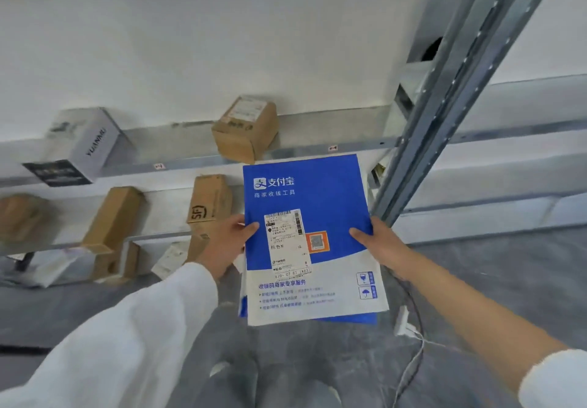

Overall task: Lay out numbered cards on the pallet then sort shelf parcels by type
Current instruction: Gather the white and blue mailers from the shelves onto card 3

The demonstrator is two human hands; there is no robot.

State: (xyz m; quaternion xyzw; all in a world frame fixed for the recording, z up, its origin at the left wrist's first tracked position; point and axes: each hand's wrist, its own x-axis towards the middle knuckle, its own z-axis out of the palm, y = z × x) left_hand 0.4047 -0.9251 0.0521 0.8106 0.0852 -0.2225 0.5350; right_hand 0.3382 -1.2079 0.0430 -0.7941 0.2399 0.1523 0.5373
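Note:
I hold a flat blue and white mailer envelope (327, 198) upright in front of the shelves, its white shipping label facing me. A second blue envelope edge shows behind its lower part. My left hand (227, 242) grips the left edge with the thumb on the front. My right hand (379, 242) grips the right edge, thumb also on the front. On the shelves behind stand several parcels: a brown carton (244, 128), a white and black box (82, 147), a tall brown SF carton (209, 199) and a long brown carton (112, 220).
A grey metal shelf upright (444, 96) runs diagonally at the right. A shelf rail (190, 161) crosses the middle with small number tags. White soft parcels (54, 264) lie on the lowest level at left. A white cable (413, 353) trails on the grey floor.

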